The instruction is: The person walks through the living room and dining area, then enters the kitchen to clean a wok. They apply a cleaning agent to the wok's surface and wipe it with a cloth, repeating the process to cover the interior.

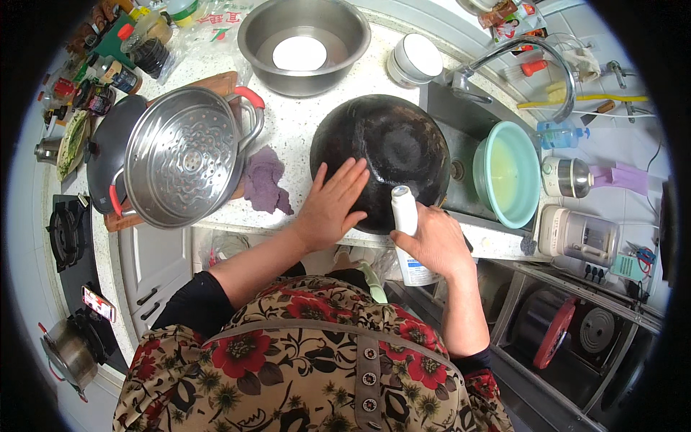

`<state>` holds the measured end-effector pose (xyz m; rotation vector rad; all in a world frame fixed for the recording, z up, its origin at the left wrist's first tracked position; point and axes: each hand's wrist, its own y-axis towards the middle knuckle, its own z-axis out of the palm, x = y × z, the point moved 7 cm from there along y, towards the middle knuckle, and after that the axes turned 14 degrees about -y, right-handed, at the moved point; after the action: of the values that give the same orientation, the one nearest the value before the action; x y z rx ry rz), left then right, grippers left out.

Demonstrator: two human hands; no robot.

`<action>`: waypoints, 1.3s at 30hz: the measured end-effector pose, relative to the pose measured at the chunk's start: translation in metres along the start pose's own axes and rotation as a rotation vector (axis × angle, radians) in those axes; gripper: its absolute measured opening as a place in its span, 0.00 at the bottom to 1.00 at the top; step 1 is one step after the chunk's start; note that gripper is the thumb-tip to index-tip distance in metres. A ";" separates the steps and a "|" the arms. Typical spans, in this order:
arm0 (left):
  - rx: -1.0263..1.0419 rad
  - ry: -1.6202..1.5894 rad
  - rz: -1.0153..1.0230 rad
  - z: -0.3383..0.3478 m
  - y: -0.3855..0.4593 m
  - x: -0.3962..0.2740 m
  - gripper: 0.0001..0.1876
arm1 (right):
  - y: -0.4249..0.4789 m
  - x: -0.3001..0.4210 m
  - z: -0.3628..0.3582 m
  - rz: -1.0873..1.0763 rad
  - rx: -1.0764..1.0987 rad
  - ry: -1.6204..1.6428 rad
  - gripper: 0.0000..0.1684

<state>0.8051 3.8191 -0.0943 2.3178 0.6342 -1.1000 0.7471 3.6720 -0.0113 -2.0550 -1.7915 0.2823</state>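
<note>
A blackened wok (402,140) lies upside down before me, its underside up, spanning the counter and the near edge of the sink. My left hand (336,202) is spread flat over its left side, with nothing in the fingers; whether the palm presses on the metal I cannot tell. My right hand (436,240) grips a white spray can (406,216), which stands over the wok's front rim with its top towards the wok. A wet-looking streak shines on the wok between the two hands. A crumpled purple cloth (266,181) lies left of the wok.
Left, a steel steamer pot (186,156) sits on a wooden board (121,220). Behind stand a steel basin (253,46) and stacked white bowls (414,59). A green basin (507,173) rests in the sink (432,102) under a curved faucet (567,81). A phone (99,303) stands by the stove.
</note>
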 end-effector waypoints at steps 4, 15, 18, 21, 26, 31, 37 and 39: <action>-0.026 -0.045 -0.017 0.007 -0.006 -0.003 0.38 | 0.004 0.004 0.004 0.008 0.019 -0.019 0.24; -0.057 0.014 -0.022 0.012 -0.004 -0.005 0.36 | 0.011 0.000 0.019 0.049 0.099 -0.075 0.26; -0.022 -0.012 -0.032 0.016 -0.003 -0.005 0.37 | 0.013 -0.001 0.021 0.053 0.109 -0.068 0.27; -0.038 0.002 -0.032 0.015 -0.004 -0.005 0.37 | 0.013 -0.002 0.023 0.060 0.131 -0.077 0.27; -0.041 0.003 -0.040 0.016 -0.004 -0.005 0.36 | 0.014 -0.005 0.025 0.063 0.137 -0.107 0.27; -0.039 -0.003 -0.036 0.015 -0.004 -0.005 0.37 | 0.015 -0.003 0.022 0.071 0.144 -0.137 0.29; -0.031 0.021 -0.038 0.015 -0.004 -0.006 0.36 | 0.016 -0.005 0.022 0.089 0.162 -0.148 0.29; -0.028 0.017 -0.039 0.015 -0.003 -0.006 0.36 | 0.017 -0.005 0.023 0.092 0.166 -0.146 0.29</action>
<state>0.7913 3.8116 -0.0982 2.3023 0.6996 -1.0822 0.7522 3.6694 -0.0399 -2.0465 -1.6941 0.6009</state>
